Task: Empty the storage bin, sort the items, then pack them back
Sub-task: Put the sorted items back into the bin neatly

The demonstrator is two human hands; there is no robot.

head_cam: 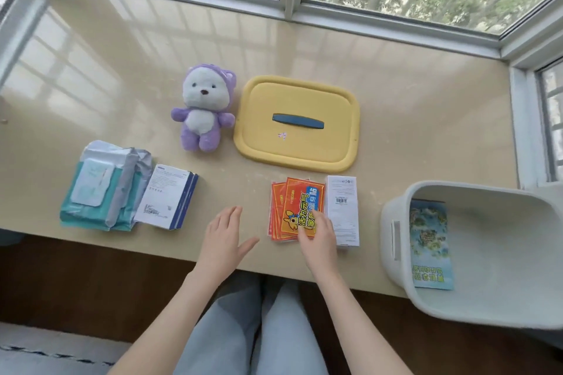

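Note:
The white storage bin (pixel 487 310) stands at the right, overhanging the sill's front edge, with a blue-green booklet (pixel 431 243) flat inside. Its yellow lid (pixel 304 149) with a dark handle lies behind the items. My right hand (pixel 316 237) rests its fingertips on a stack of orange heat-patch packets (pixel 292 207), beside a white box (pixel 342 207). My left hand (pixel 224 237) hovers flat and empty over the sill, fingers straight. At the left lie teal wipe packs (pixel 97 189) and two blue-edged white boxes (pixel 166 198). A purple plush bear (pixel 202 106) sits behind.
The beige sill (pixel 411 106) is bounded by window frames at the back and on both sides. Its front edge runs just under my wrists, with my knees below. Bare surface lies between the left boxes and the orange packets.

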